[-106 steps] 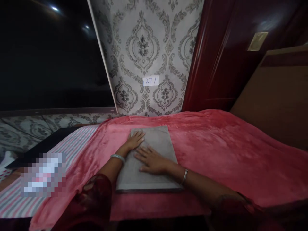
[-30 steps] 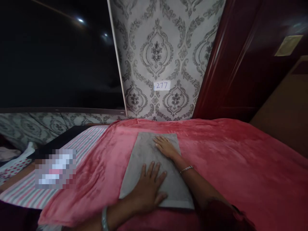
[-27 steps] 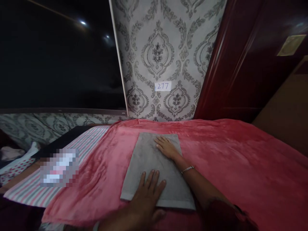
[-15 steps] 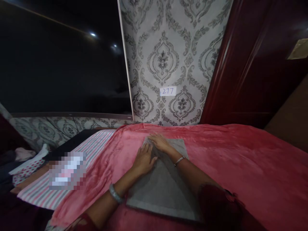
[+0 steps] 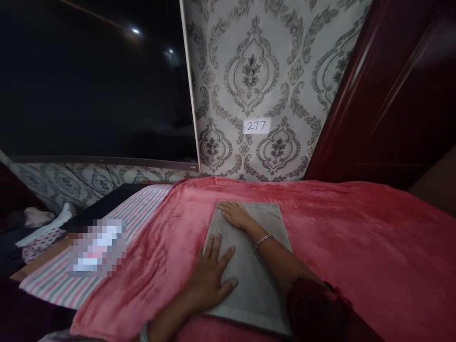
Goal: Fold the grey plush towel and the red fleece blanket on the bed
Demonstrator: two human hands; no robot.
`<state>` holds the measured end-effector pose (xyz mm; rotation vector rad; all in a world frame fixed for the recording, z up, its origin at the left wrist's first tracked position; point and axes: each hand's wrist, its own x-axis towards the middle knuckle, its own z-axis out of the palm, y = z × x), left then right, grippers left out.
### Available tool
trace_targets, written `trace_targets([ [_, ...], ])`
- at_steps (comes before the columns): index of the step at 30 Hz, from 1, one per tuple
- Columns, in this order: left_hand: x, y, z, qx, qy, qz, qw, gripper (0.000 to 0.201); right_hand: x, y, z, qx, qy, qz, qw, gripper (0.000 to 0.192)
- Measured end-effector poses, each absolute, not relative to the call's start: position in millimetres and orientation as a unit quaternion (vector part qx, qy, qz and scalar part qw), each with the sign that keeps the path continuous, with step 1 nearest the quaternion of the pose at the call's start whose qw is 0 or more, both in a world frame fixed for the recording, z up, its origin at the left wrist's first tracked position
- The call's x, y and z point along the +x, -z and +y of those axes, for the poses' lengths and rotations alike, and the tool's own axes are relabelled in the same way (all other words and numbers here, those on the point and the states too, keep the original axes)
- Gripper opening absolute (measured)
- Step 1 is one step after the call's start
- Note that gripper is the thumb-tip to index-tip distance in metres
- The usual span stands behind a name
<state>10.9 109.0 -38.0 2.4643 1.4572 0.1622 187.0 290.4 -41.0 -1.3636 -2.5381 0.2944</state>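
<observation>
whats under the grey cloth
The grey cloth lies on a pink blanket, which shows beyond its visible edges. Anything else directly beneath it is covered, so I can't tell.

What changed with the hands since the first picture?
Left hand moved from the grey cloth's far left part back toward the wearer, along its left edge. Right hand went from mid-cloth to the far left corner. Unchanged: cloth flat on the pink blanket.

Grey rect. cloth (image 5: 251, 266), lying flat, approx. smooth, on pink blanket (image 5: 342, 242)
</observation>
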Motion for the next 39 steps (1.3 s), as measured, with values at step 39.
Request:
trace_targets([
  [39,11.2,62.1,58.5,0.857,-0.174,0.485,0.011,0.056,265.4,46.2,44.6,-0.468,-0.129,-0.862,0.148,0.057],
])
